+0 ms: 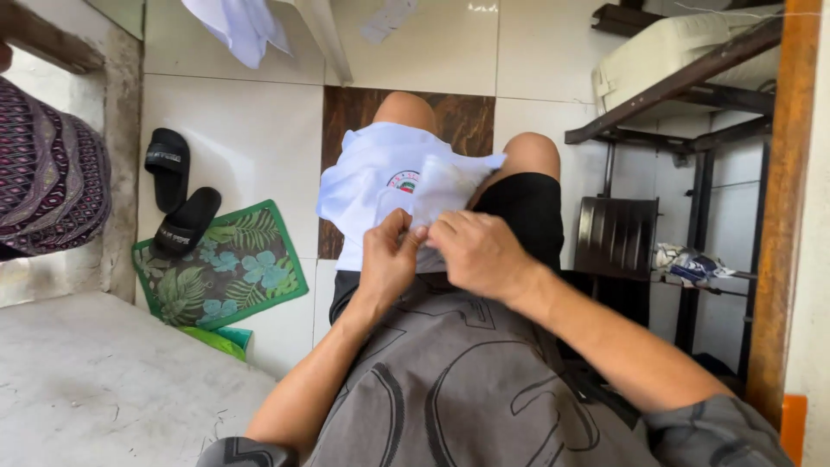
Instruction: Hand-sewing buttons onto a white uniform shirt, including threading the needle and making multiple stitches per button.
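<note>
Pinching white shirt (pixel 380 177), fingers (pixel 399 227) seemingly half-buried.

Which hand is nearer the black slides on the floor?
Left. The left hand grips the white shirt on the lap, on the same side as the black slides; the right hand sits farther away, beside it.

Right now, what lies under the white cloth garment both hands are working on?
The white cloth garment drapes over the person's lap: bare knees and black shorts show past its edges. The left hand and right hand pinch its near edge. Anything directly beneath is covered.
</note>
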